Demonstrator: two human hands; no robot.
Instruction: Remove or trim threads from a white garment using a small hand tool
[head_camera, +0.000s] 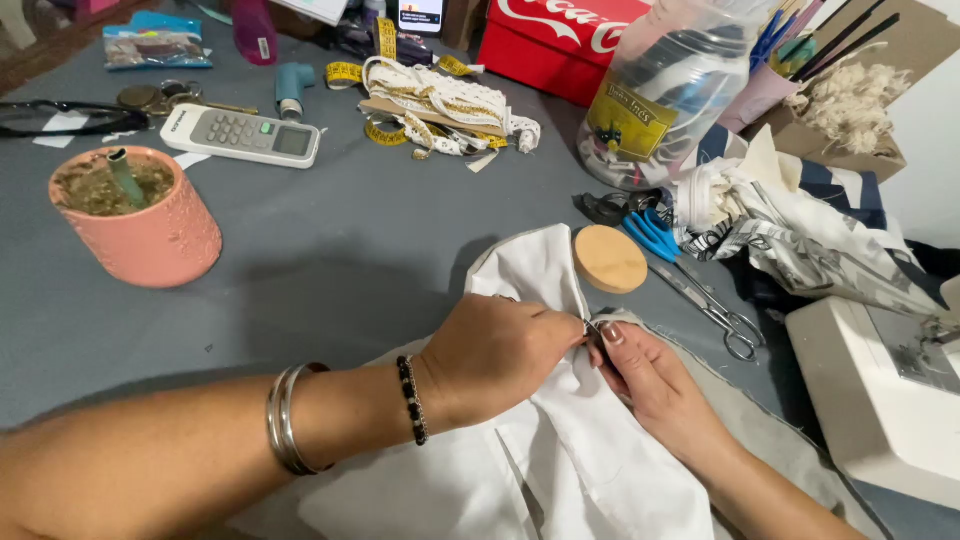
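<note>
A white cloth (560, 470) lies folded on the grey table (330, 250) in front of me, over a beige layer (760, 430). My left hand (495, 355), wrist ringed with silver bangles and a black bead bracelet, pinches a fold of the white cloth. My right hand (650, 385) meets it fingertip to fingertip and grips the same fold from the right. A small thing like a pin shows between the fingertips; I cannot tell what it is.
A round wooden lid (609, 259) and blue-handled scissors (690, 280) lie just beyond my hands. A pink pot (140, 225) stands at the left, a remote control (240, 135) behind it. A white sewing machine (880, 400) sits at the right. Lace trim, a yellow tape measure (385, 130), a plastic jar (665, 90) and a red box (560, 40) crowd the back.
</note>
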